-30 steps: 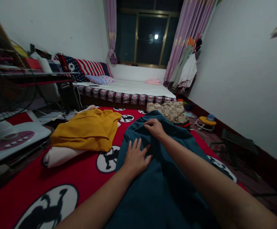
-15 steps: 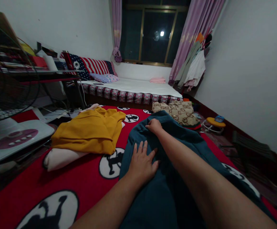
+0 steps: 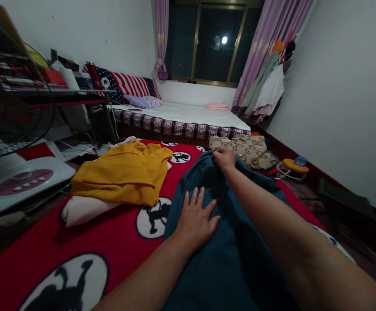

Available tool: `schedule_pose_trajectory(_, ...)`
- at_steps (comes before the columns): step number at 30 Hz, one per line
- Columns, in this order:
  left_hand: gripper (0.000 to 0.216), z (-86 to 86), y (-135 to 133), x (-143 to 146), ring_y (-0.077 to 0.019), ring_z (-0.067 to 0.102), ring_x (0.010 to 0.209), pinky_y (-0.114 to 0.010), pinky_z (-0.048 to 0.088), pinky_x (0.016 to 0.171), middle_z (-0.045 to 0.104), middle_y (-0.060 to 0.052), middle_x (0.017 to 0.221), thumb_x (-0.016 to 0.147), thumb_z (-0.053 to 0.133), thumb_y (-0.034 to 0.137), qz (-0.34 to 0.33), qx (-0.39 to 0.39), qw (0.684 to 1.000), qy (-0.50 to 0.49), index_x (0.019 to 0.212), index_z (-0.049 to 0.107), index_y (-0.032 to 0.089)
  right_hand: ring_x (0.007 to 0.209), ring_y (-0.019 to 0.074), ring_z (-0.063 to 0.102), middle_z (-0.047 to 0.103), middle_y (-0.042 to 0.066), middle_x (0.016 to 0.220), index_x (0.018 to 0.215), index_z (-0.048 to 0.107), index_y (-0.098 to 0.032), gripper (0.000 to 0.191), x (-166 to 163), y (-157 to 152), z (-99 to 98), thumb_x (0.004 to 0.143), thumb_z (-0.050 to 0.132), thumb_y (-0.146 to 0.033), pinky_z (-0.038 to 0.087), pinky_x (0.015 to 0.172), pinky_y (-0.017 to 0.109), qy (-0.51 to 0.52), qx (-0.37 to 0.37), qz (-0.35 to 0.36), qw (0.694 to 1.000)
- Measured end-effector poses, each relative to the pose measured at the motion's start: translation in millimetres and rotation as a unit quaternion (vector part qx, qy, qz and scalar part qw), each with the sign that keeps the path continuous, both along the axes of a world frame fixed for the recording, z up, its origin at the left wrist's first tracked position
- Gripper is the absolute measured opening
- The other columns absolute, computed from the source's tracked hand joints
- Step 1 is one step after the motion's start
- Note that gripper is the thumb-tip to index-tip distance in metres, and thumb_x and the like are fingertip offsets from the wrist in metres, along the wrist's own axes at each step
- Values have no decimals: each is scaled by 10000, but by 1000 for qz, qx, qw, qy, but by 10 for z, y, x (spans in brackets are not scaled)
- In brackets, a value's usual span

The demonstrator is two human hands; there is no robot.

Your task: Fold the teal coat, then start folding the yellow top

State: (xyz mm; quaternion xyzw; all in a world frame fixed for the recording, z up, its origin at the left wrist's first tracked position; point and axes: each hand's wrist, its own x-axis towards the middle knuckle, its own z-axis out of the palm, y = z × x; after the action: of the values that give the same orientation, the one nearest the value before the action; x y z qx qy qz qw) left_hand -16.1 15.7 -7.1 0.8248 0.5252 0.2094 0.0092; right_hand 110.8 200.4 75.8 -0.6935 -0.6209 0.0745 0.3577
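A dark teal garment (image 3: 207, 263) lies spread over the red patterned blanket (image 3: 123, 242) in front of me. My left hand (image 3: 197, 218) rests flat on the cloth, its fingers spread. Farther off, my right hand (image 3: 225, 159) pinches the garment's far edge and holds that part raised in a fold. The garment's exact kind cannot be made out. To the left sits a pile with a mustard-yellow garment (image 3: 123, 172) on top of pale pink cloth (image 3: 90, 211).
Beyond the far edge lies a folded tan patterned cloth (image 3: 249, 151). A bed (image 3: 188, 115) stands under the window. At left are a fan (image 3: 22, 179) and a cluttered desk (image 3: 77, 91). A yellow-topped stool (image 3: 294, 165) and a dark folding stool (image 3: 345, 203) stand right.
My right hand has moved slightly away and to the right, lifting the garment's far edge into a taller fold. My left hand stays flat in nearly the same spot.
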Motion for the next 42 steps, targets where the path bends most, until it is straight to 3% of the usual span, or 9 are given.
schedule_pose_trajectory(9, 511, 6, -12, 1, -323, 257, 1404, -557, 161, 1133, 323, -109, 1518, 915, 399, 547, -9, 1, 1000, -8, 1374, 461, 332, 540, 130, 664, 724, 53, 673, 785, 705, -130, 216, -60, 131, -357, 752, 491, -131, 489, 513, 168, 93, -12, 1, 996)
schedule_pose_trajectory(12, 510, 2, -7, 10, -325, 266, 1400, -564, 165, 1129, 332, -114, 1513, 912, 405, 547, -7, 2, 1000, -12, 1371, 465, 334, 638, 185, 687, 718, 76, 671, 722, 701, -138, 143, -22, 117, -316, 707, 558, -134, 511, 608, 227, 56, -32, 1, 998)
schedule_pose_trajectory(17, 501, 2, 8, 7, -327, 304, 1383, -562, 196, 1118, 379, -115, 1488, 910, 408, 547, -15, -1, 1000, -7, 1352, 489, 325, 1007, 276, 642, 712, 115, 1011, 896, 697, -177, 231, -86, 92, -175, 694, 677, -289, 478, 847, 341, -20, -19, 11, 1000)
schedule_pose_trajectory(22, 485, 15, -4, -11, -317, 331, 1371, -554, 225, 1110, 411, -103, 1470, 916, 413, 524, -42, -5, 999, 1, 1350, 487, 320, 892, 243, 680, 728, 93, 830, 729, 683, -164, 64, -159, 132, -164, 710, 622, -160, 489, 809, 300, -23, -43, 43, 998)
schedule_pose_trajectory(25, 484, 40, -25, -8, -316, 325, 1375, -561, 230, 1108, 408, -97, 1473, 917, 412, 524, -44, -5, 999, 5, 1349, 487, 319, 831, 189, 695, 725, 120, 926, 988, 652, -113, 270, -151, 119, -169, 838, 429, -135, 508, 775, 275, 19, -17, 47, 999)
schedule_pose_trajectory(29, 518, 58, -24, 2, -308, 304, 1387, -563, 206, 1121, 390, -103, 1485, 914, 406, 541, -29, -7, 1000, -4, 1371, 465, 305, 1041, 162, 643, 657, 131, 1176, 1245, 493, -110, 378, -140, -243, -247, 880, 431, -187, 490, 889, 273, 48, 27, 97, 994)
schedule_pose_trajectory(34, 541, 48, 77, -27, -246, 290, 1401, -446, 213, 1160, 358, -146, 1496, 966, 335, 394, 23, -37, 997, -58, 1440, 363, 135, 1311, 221, 437, 469, 160, 1413, 1394, 380, -128, 543, 41, -1134, -476, 885, 476, -290, 343, 1086, 404, -87, 80, 296, 948)
schedule_pose_trajectory(38, 476, 53, 142, -64, -213, 315, 1391, -390, 236, 1158, 359, -111, 1502, 971, 324, 282, 56, -55, 994, -76, 1421, 401, 148, 1417, 274, 236, 293, 124, 1526, 1447, 343, -183, 580, 393, -1542, -531, 914, 438, -390, 251, 1106, 553, -238, -56, 312, 918)
schedule_pose_trajectory(42, 479, 55, 147, -80, -242, 308, 1394, -404, 234, 1151, 368, -111, 1497, 962, 359, 389, 46, -51, 996, -49, 1383, 472, 191, 1291, 256, 463, 494, 125, 1403, 1305, 543, -182, 457, 877, -1801, -353, 885, 495, -356, 373, 1064, 433, -224, -127, 306, 916)
